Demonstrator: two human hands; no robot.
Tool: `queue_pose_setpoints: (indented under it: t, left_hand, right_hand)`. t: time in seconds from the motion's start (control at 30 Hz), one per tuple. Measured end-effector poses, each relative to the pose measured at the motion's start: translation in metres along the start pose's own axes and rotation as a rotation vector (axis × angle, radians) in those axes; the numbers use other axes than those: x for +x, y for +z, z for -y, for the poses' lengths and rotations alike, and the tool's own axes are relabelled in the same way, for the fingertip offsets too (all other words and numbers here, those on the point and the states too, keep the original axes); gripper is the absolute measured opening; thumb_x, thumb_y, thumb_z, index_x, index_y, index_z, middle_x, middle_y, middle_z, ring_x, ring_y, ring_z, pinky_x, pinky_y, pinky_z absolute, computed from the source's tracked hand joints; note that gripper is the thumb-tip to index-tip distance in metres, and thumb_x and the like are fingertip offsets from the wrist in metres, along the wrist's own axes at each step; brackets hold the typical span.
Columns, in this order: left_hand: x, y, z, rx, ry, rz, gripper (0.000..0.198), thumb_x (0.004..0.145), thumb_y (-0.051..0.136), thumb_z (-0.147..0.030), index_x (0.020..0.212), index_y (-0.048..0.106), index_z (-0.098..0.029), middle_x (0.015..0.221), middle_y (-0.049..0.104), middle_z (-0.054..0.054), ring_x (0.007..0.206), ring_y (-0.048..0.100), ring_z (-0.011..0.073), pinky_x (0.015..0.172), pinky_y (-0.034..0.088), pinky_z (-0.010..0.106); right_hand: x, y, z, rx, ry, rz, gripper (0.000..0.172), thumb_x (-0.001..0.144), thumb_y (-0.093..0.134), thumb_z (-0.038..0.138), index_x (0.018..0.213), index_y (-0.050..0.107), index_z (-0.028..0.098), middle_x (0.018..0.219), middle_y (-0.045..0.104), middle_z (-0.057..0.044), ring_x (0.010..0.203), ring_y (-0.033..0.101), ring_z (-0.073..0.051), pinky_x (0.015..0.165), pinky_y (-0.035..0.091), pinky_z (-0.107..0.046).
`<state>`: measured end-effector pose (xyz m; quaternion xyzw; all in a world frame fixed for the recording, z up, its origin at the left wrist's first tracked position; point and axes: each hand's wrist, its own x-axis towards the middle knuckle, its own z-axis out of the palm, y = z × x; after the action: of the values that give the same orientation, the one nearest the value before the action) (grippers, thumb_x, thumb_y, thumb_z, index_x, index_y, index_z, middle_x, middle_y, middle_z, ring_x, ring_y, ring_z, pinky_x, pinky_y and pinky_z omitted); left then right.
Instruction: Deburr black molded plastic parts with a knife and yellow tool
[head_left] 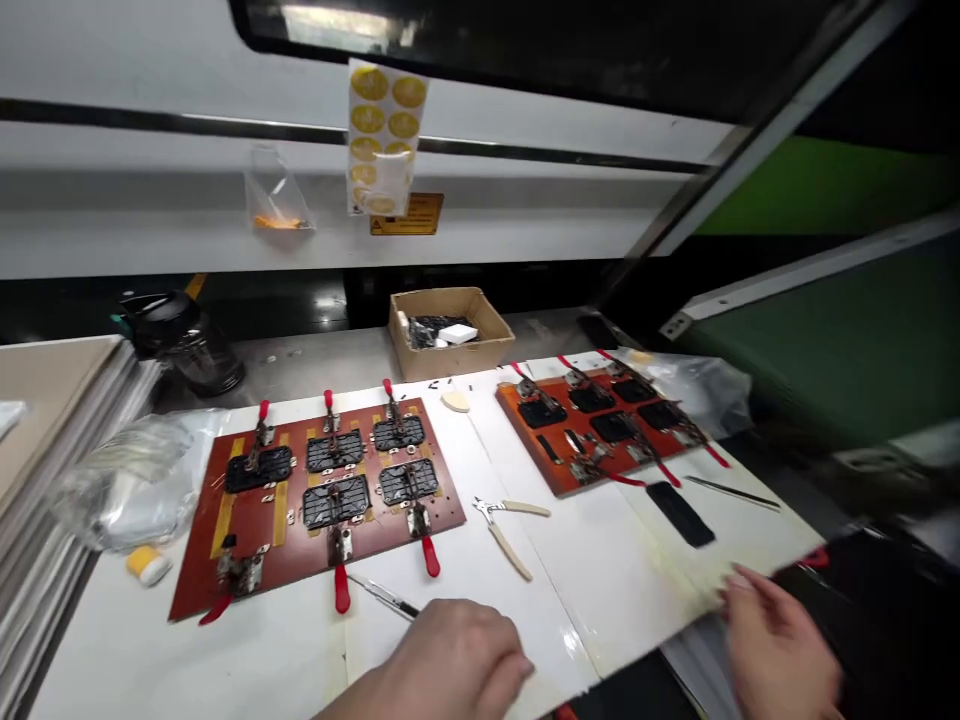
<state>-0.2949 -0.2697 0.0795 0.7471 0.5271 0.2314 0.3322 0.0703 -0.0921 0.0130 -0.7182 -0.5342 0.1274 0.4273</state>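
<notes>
Left hand [442, 665]: 6 o'clock in view, fingers curled down, knuckles up. Can't tell if it grips anything.
Right hand [780, 650]: 4 to 5 o'clock, fingers loosely spread and part open, fingertips [739, 585] at or just over the near edge of the white work board [600, 590]. Holds nothing visible.
Nearest left hand: slim metal tool with black grip [384, 595], lying on the board, its end running to the hand. Contact unclear, partly hidden by the hand.
Board: white panels, two sections, seam near the middle.
Dark red fixture plate [322, 505]: 8 o'clock, six black-and-silver parts [335, 502] under toggle clamps [342, 588] with red handles.
Orange fixture plate [592, 430]: 2 to 3 o'clock, similar black parts and clamps.
Between plates: side cutters with cream handles [506, 530], open, lying on the board.
Right of cutters: black rectangular pad [679, 513], thin dark tool [731, 491].
Behind board: cardboard box [450, 332] at 12 o'clock with black pieces and white foam; black-lidded bottle [184, 340] at 10 o'clock.
Far left: stacked boards [52, 430], plastic bag [127, 480].
Wall: sheet of yellow round stickers [382, 135].
</notes>
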Motion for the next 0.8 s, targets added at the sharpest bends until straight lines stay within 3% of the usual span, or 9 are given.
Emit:
queue_pose_setpoints:
  t: [0.1,0.23,0.33,0.4,0.53,0.67,0.73,0.8]
  left_hand:
    - [-0.002,-0.016,-0.01,-0.04,-0.061,0.035,0.023,0.1,0.043,-0.032,0.086,0.06,-0.024,0.085,0.071,-0.001,0.08,0.067,0.0174,0.068,0.043,0.027]
    - [0.026,-0.009,-0.036,-0.019,0.062,0.182,0.026,0.1,0.04,-0.032,0.083,0.059,-0.023,0.085,0.068,0.0,0.08,0.066,0.0187,0.069,0.044,0.029]
    - [0.062,0.013,-0.05,-0.019,0.187,0.244,0.019,0.096,0.042,-0.022,0.09,0.06,-0.024,0.093,0.068,0.001,0.088,0.065,0.0188,0.078,0.049,0.029]
    - [0.092,0.032,-0.056,-0.01,0.255,0.258,0.024,0.088,0.044,-0.012,0.1,0.06,-0.024,0.101,0.067,0.002,0.098,0.064,0.0196,0.088,0.05,0.029]
    - [0.162,0.077,-0.067,0.075,0.3,0.241,0.036,0.08,0.045,-0.006,0.11,0.06,-0.02,0.11,0.065,0.009,0.107,0.063,0.0247,0.096,0.051,0.036]
    - [0.23,0.128,-0.09,0.185,0.357,0.252,0.036,0.08,0.05,-0.01,0.114,0.062,-0.015,0.11,0.067,0.014,0.101,0.068,0.028,0.089,0.056,0.039]
    - [0.26,0.153,-0.103,0.219,0.427,0.286,0.04,0.077,0.058,-0.012,0.116,0.063,-0.015,0.115,0.067,0.015,0.101,0.068,0.0285,0.088,0.058,0.038]
    - [0.287,0.173,-0.116,0.234,0.511,0.321,0.044,0.075,0.067,-0.015,0.119,0.063,-0.016,0.124,0.066,0.015,0.108,0.066,0.0284,0.093,0.057,0.038]
  right_hand:
    - [-0.03,0.013,0.014,0.053,0.061,0.039,0.068,0.079,0.052,0.071,0.111,0.067,0.013,0.084,0.069,-0.015,0.069,0.065,-0.028,0.065,0.054,-0.044]
    - [-0.051,0.02,0.022,0.087,0.042,0.205,0.044,0.079,0.061,0.057,0.097,0.072,0.018,0.084,0.07,-0.009,0.077,0.064,-0.025,0.077,0.054,-0.04]
    - [-0.064,0.02,0.028,0.12,0.001,0.324,0.032,0.072,0.073,0.047,0.096,0.076,0.025,0.09,0.07,-0.005,0.091,0.063,-0.027,0.093,0.05,-0.042]
    - [-0.071,0.019,0.028,0.166,0.002,0.341,0.03,0.073,0.074,0.044,0.098,0.076,0.027,0.092,0.069,-0.004,0.094,0.062,-0.027,0.096,0.048,-0.042]
    - [-0.076,0.002,0.015,0.321,0.062,0.219,0.03,0.088,0.057,0.052,0.097,0.071,0.026,0.083,0.065,-0.004,0.076,0.062,-0.025,0.077,0.054,-0.04]
    - [-0.036,-0.034,-0.005,0.449,0.075,0.029,0.034,0.093,0.05,0.057,0.099,0.065,0.027,0.066,0.056,-0.001,0.058,0.055,-0.022,0.057,0.048,-0.035]
    - [0.01,-0.056,-0.007,0.449,0.044,-0.051,0.035,0.091,0.055,0.058,0.096,0.065,0.025,0.059,0.05,0.002,0.051,0.049,-0.02,0.051,0.042,-0.032]
    - [0.075,-0.076,-0.001,0.403,-0.011,-0.143,0.036,0.091,0.053,0.057,0.096,0.065,0.023,0.056,0.048,0.002,0.051,0.047,-0.019,0.051,0.04,-0.031]
